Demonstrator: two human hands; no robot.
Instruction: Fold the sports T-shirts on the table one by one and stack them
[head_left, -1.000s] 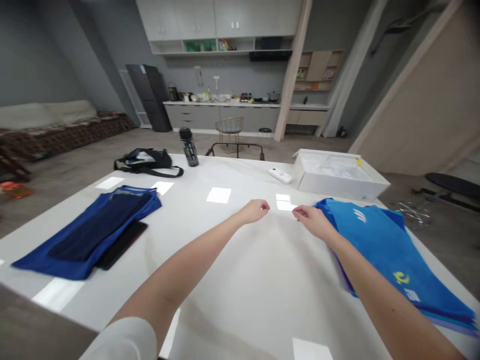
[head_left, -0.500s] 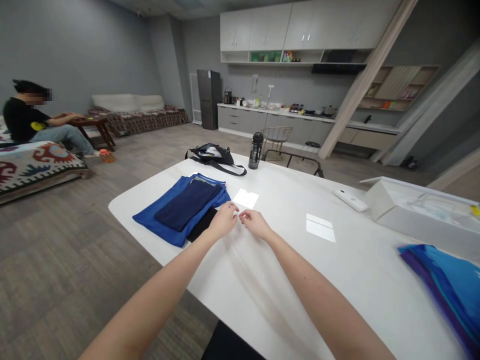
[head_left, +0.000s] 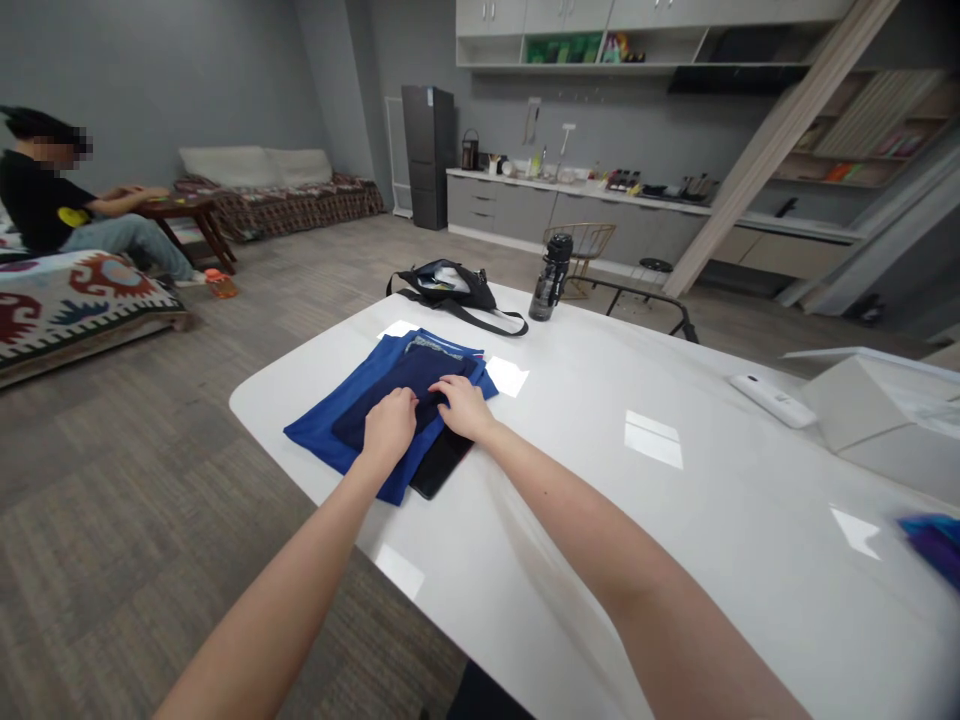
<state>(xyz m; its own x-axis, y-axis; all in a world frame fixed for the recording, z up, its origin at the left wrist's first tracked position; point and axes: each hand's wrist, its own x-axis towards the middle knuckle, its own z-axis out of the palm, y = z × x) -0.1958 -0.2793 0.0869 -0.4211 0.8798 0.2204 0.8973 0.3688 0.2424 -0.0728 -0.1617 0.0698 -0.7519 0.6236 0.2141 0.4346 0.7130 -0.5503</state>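
Note:
A folded navy garment (head_left: 364, 415) lies on a larger bright blue garment (head_left: 315, 428), making a flat stack near the table's left end. My left hand (head_left: 390, 425) rests at the near side of the navy one, its fingers curled onto the cloth. Just right of it, my right hand (head_left: 463, 408) touches the navy cloth with thumb and fingers apart. A flat black object (head_left: 439, 465), like a phone, sticks out from beneath the stack below my right hand. My fingertips are partly hidden.
On the white table (head_left: 570, 440) stand a black bag (head_left: 454, 285) with a strap and a dark bottle (head_left: 551, 280). A white device (head_left: 772, 400), a white box (head_left: 877, 400) and blue-purple cloth (head_left: 937, 545) lie at right. A person (head_left: 45, 190) sits far left.
Both hands have moved left from bare tabletop onto the navy garment. The view has swung, so the blue-purple cloth is mostly out of frame, and more of the black object shows.

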